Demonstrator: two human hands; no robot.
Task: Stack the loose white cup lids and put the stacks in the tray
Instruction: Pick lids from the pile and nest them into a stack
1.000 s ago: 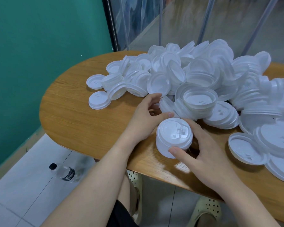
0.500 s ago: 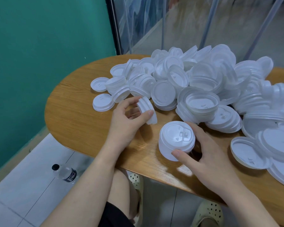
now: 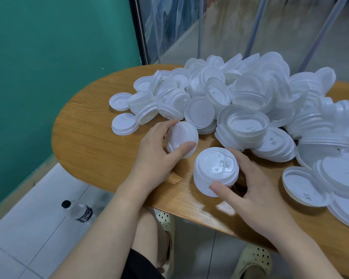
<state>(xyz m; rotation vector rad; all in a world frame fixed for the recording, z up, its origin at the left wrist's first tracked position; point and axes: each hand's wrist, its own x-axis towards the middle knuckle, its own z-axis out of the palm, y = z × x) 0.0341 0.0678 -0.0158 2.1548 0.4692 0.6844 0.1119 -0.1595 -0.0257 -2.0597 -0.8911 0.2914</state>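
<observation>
A big heap of loose white cup lids [image 3: 240,93] covers the back and right of the wooden table [image 3: 93,141]. My left hand [image 3: 155,152] grips a small bunch of lids [image 3: 181,137], tilted on edge just above the table, left of the stack. My right hand [image 3: 256,190] wraps around a short upright stack of lids [image 3: 216,170] standing near the table's front edge, thumb at its front and fingers behind it. No tray is in view.
Larger lids [image 3: 304,186] lie at the right edge. A teal wall is on the left and a glass partition stands behind the table. On the tiled floor lies a water bottle [image 3: 78,211]. My knees and cream clogs show below the table.
My left hand pulled a small bunch of lids out of the heap, drew it left, then turned it flatter and brought it nearer the stack. My right hand stayed on the stack.
</observation>
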